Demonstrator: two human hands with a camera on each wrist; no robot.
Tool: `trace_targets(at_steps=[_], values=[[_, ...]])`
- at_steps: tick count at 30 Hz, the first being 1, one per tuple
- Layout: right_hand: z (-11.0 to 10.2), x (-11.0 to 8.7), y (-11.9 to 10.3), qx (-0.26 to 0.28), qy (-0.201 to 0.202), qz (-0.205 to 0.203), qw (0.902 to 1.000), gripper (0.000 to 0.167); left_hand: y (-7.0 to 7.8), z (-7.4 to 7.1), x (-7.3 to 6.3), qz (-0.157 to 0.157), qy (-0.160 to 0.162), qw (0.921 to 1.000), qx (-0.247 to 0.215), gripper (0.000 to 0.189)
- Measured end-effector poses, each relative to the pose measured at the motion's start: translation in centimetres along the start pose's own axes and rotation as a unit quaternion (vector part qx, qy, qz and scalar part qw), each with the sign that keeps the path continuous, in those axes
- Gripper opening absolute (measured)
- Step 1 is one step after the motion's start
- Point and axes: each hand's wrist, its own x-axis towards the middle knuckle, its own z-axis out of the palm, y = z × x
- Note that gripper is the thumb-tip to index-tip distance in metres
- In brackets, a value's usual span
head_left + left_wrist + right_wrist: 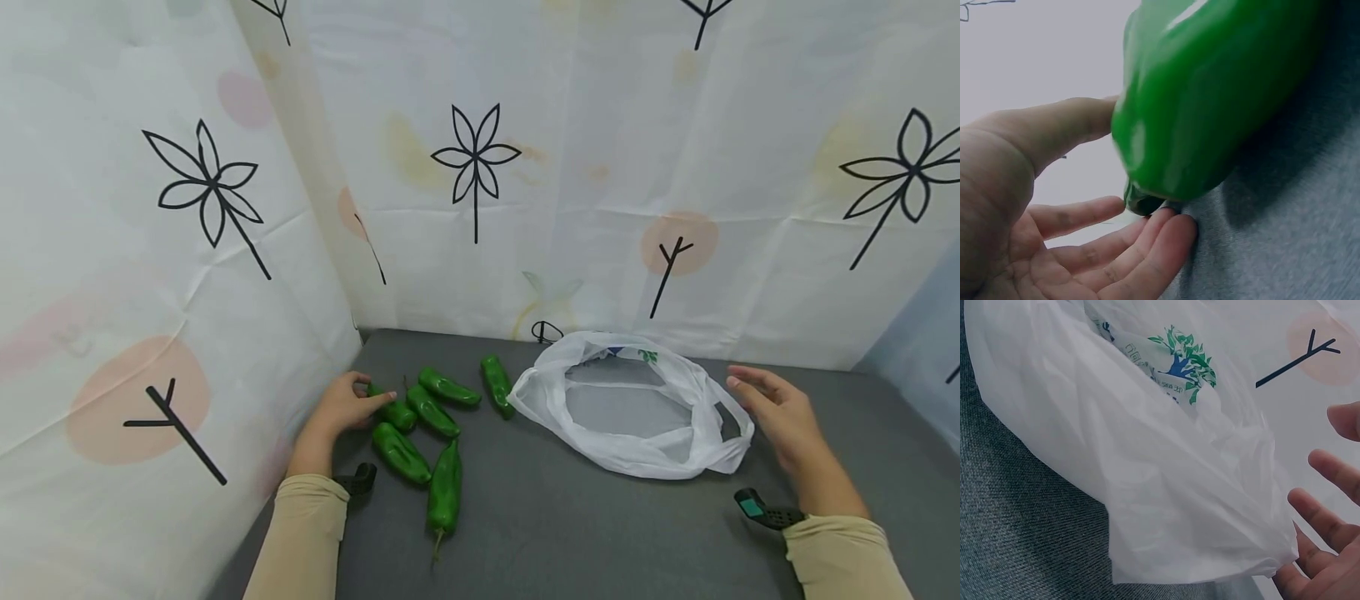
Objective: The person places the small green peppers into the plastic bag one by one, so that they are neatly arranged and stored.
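Observation:
My left hand (347,408) reaches over the leftmost green pepper (396,414), with the thumb across its upper end. In the left wrist view, the fingers (1154,250) are spread and only slightly bent beside a pepper's stem end (1144,200). Part of the thumb is hidden behind that glossy green pepper (1210,94). A white plastic bag (637,462) lies with its mouth spread wide. Next to the bag's right handle is my right hand (783,417), fingers loosely bent and nothing gripped. The right wrist view shows the fingertips at the bag's edge (1210,544); whether they touch it I cannot tell.
Several other green peppers lie loose nearby, including one with its stem toward me (445,492) and one beside the bag (497,385). They rest on a dark grey table (570,533). Patterned white cloth (585,183) hangs behind and along the left side.

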Motion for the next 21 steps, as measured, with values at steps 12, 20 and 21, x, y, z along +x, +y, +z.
trace_targets(at_steps=[12, 20, 21], values=[[0.23, -0.09, -0.14, 0.008, 0.012, 0.001, 0.9999, 0.064, 0.52, 0.28, -0.03, 0.018, 0.0, 0.9995, -0.025, 0.077], [0.34, -0.11, -0.03, -0.002, 0.016, -0.005, 0.9999, 0.063, 0.64, 0.65, 0.01, 0.045, -0.011, 0.9985, -0.028, 0.07], [0.33, -0.1, 0.02, -0.003, 0.015, -0.007, 0.9999, 0.064, 0.66, 0.69, 0.02, 0.046, -0.013, 0.9984, -0.03, 0.069]])
